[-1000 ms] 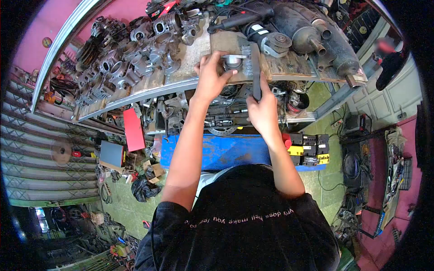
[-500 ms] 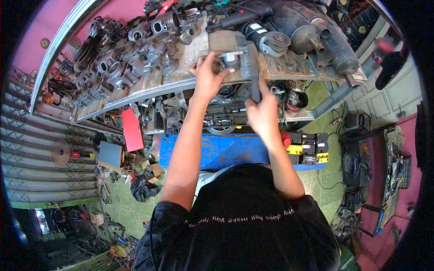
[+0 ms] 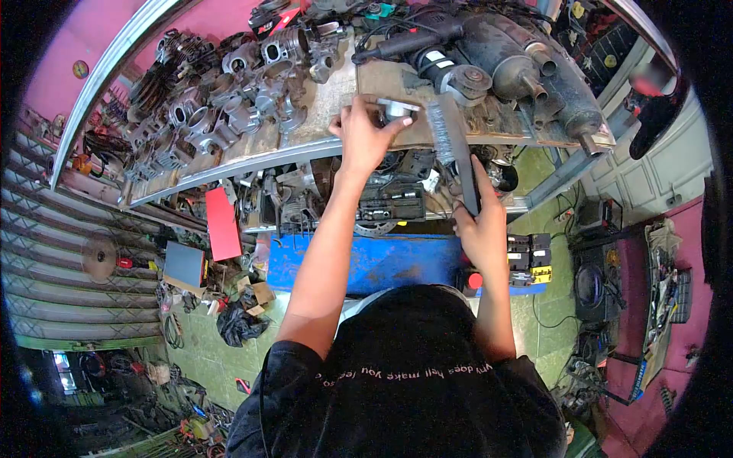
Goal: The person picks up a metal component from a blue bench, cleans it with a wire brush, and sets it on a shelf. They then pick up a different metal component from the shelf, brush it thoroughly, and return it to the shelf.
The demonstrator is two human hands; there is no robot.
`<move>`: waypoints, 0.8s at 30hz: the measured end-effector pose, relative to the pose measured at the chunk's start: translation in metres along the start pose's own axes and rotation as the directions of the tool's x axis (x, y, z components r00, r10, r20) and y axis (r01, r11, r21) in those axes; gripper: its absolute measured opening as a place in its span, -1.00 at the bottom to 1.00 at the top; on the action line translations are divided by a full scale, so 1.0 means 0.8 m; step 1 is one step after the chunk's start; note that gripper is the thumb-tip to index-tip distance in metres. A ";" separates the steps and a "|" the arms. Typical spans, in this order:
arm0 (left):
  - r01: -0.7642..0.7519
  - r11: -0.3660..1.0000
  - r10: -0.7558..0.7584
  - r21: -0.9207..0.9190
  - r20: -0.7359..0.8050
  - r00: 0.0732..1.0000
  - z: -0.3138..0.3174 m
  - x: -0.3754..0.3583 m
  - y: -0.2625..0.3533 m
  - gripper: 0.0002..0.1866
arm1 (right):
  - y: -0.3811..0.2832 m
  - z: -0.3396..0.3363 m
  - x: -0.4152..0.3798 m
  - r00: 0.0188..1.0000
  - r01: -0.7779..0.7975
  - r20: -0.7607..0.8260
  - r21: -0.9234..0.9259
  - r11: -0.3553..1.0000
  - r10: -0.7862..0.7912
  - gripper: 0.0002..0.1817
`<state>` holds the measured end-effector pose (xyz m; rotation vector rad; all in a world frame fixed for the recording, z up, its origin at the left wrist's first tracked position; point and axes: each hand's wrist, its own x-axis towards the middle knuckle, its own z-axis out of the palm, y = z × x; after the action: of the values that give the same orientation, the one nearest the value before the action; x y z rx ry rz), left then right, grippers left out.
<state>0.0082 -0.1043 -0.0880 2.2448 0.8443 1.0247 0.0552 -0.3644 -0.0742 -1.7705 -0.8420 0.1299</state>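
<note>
My left hand (image 3: pixel 365 136) grips a small silver metal part (image 3: pixel 396 109) and holds it down on a wooden board (image 3: pixel 489 120) at the bench's front edge. My right hand (image 3: pixel 483 229) holds the handle end of a long flat metal file (image 3: pixel 453 143), whose far end lies across the board just right of the part. The right hand is drawn back below the bench edge. My black shirt fills the bottom of the view.
Several grey engine cylinders (image 3: pixel 214 107) crowd the bench at left. An angle grinder (image 3: pixel 435 53) and dark exhaust pipes (image 3: pixel 550 69) lie behind the board. A lower shelf holds parts (image 3: pixel 389 202); a blue box (image 3: pixel 366 259) stands below. Another person (image 3: pixel 657 99) is at far right.
My right hand has pulled back and to the right, drawing the file toward me across the board. My left hand has stayed on the silver part.
</note>
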 end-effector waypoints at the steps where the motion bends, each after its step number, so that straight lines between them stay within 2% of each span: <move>1: 0.051 0.999 -0.050 -0.009 0.098 0.994 -0.002 0.004 -0.005 -0.26 | 0.001 -0.005 0.004 0.999 0.019 0.046 -0.007 1.000 -0.018 -0.17; 2: 0.048 0.999 -0.046 -0.010 0.098 0.994 -0.005 0.009 -0.010 -0.26 | 0.000 -0.009 0.008 0.998 0.050 0.051 -0.050 0.998 -0.047 -0.16; 4: -0.009 0.980 0.052 -0.197 0.218 0.975 -0.011 0.017 -0.029 -0.25 | 0.000 -0.019 0.017 0.995 0.088 0.059 -0.091 0.992 -0.083 -0.15; 5: -0.008 0.980 0.051 -0.197 0.215 0.975 -0.013 0.020 -0.037 -0.25 | -0.003 -0.022 0.020 0.990 0.128 0.073 -0.131 0.983 -0.119 -0.14; 7: -0.117 0.970 0.173 -0.211 0.268 0.948 -0.018 0.028 -0.047 -0.20 | -0.013 -0.026 0.027 0.993 0.080 0.088 -0.098 0.992 -0.072 -0.17; 8: -0.118 0.970 0.173 -0.211 0.263 0.949 -0.018 0.031 -0.050 -0.20 | -0.015 -0.028 0.030 0.990 0.107 0.103 -0.106 0.989 -0.096 -0.18; 10: 0.005 0.960 0.109 -0.279 0.393 0.913 -0.021 0.034 -0.047 -0.16 | -0.018 -0.024 0.036 0.985 0.136 0.119 -0.113 0.984 -0.122 -0.19; 11: 0.004 0.961 0.109 -0.278 0.391 0.914 -0.020 0.031 -0.044 -0.16 | -0.019 -0.017 0.039 0.982 0.154 0.123 -0.087 0.984 -0.143 -0.19; 13: -0.234 0.970 0.203 0.061 0.323 0.924 -0.024 0.019 -0.023 -0.19 | -0.019 -0.004 0.050 0.978 0.172 0.130 -0.058 0.983 -0.163 -0.19; 17: -0.244 0.970 0.234 -0.004 0.293 0.927 -0.023 0.017 -0.025 -0.21 | -0.013 0.020 0.100 0.976 0.180 0.141 -0.109 0.978 -0.164 -0.21; 19: -0.244 0.970 0.233 0.001 0.291 0.928 -0.021 0.016 -0.026 -0.22 | -0.017 0.035 0.125 0.981 0.124 0.162 -0.122 0.985 -0.103 -0.23; 20: -0.251 0.968 0.239 0.006 0.281 0.929 -0.019 0.016 -0.028 -0.23 | -0.015 0.040 0.130 0.977 0.162 0.155 -0.091 0.983 -0.147 -0.24; 21: -0.258 0.966 0.245 0.012 0.270 0.931 -0.019 0.017 -0.029 -0.25 | -0.023 0.035 0.126 0.976 0.166 0.157 -0.090 0.982 -0.151 -0.24; 23: -0.265 0.964 0.251 0.027 0.249 0.936 -0.019 0.013 -0.027 -0.24 | -0.047 0.018 0.102 0.979 0.056 0.204 -0.139 0.989 -0.027 -0.24; 24: -0.272 0.961 0.257 0.037 0.234 0.938 -0.019 0.011 -0.027 -0.24 | -0.048 0.014 0.084 0.984 0.069 0.173 -0.106 0.992 -0.050 -0.23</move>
<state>-0.0059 -0.0805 -0.0895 2.5263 0.4952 0.8393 0.0819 -0.3107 -0.0241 -1.8557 -1.0414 0.2005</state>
